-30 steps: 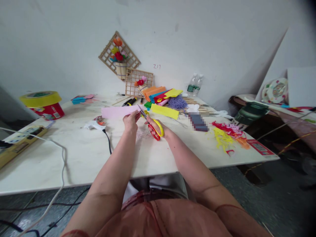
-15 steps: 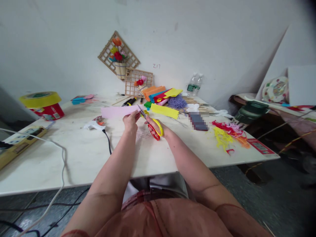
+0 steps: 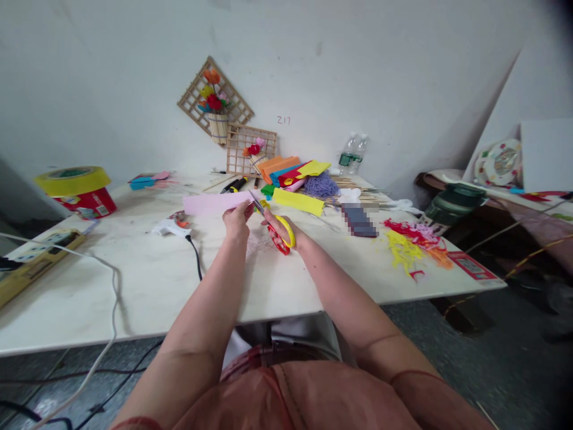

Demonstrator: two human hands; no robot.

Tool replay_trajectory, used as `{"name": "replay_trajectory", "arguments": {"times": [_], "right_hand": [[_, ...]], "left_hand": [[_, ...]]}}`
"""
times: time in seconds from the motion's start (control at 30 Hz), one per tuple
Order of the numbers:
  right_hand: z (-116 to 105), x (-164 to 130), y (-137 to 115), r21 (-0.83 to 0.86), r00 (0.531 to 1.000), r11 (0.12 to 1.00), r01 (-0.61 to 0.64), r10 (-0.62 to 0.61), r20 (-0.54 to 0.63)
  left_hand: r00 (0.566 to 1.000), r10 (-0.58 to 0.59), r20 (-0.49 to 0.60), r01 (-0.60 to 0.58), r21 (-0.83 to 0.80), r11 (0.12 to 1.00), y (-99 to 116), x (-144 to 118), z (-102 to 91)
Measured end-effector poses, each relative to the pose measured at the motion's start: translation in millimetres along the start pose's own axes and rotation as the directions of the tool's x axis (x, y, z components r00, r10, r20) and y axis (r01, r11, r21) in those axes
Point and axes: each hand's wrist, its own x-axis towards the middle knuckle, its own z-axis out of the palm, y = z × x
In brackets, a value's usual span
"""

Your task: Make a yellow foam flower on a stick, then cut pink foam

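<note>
2 bare forearms reach away from the person over the near edge of the pale surface (image 3: 147,286) and meet at mid-table. The left hand (image 3: 237,221) pinches the right end of a pink paper strip (image 3: 215,202) between thumb and fingers. The right hand (image 3: 280,230) is closed through the loops of the red-and-yellow scissors (image 3: 276,226), whose blades point up and to the left, toward the left hand's fingertips. The blade tips sit at the held end of the strip; whether they are parted or closed cannot be told. The strip's long axis runs left to right, extending leftward from the pinch, raised just above the surface, so the blades cross it at an angle. The left hand is the nearer to the paper. Just left lies a white glue gun (image 3: 169,226) with its black cord. Beyond the strip rest a yellow sheet (image 3: 299,202) and stacked coloured sheets (image 3: 290,169); 2 wooden lattices (image 3: 244,146) lean against the wall.
</note>
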Motion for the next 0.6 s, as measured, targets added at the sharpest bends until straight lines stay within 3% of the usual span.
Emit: {"name": "replay_trajectory", "arguments": {"times": [0.6], "right_hand": [[10,-7,-7,-0.046,0.998,0.999,0.016,-0.019,-0.068]], "left_hand": [[1.0,-0.009,0.003,0.009,-0.039,0.999,2,0,0.9]]}}
